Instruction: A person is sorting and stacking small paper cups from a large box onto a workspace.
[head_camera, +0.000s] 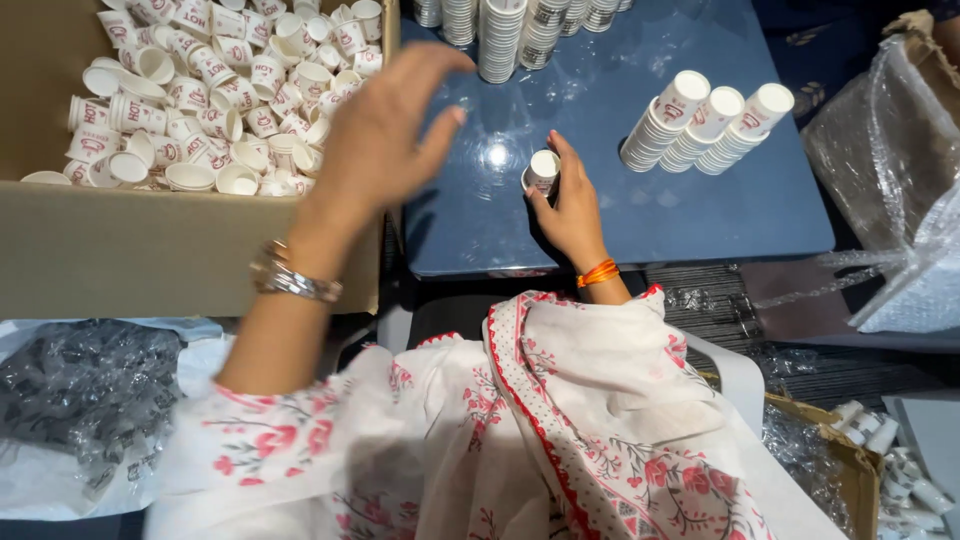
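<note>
My right hand (572, 205) grips a small stack of white paper cups (543, 168) resting on the dark blue table (620, 215). My left hand (385, 130) hovers with fingers spread and nothing in it, over the right edge of a cardboard box (150, 250). The box holds several loose white paper cups with red print (215, 95), lying at all angles. A metal bracelet is on my left wrist and an orange band on my right.
Three lying stacks of cups (705, 122) sit on the table's right side. Several upright stacks (500, 35) stand at its far edge. Clear plastic wrapping (900, 170) lies at right, crumpled plastic (80, 390) at lower left, another box with cups (870, 450) at lower right.
</note>
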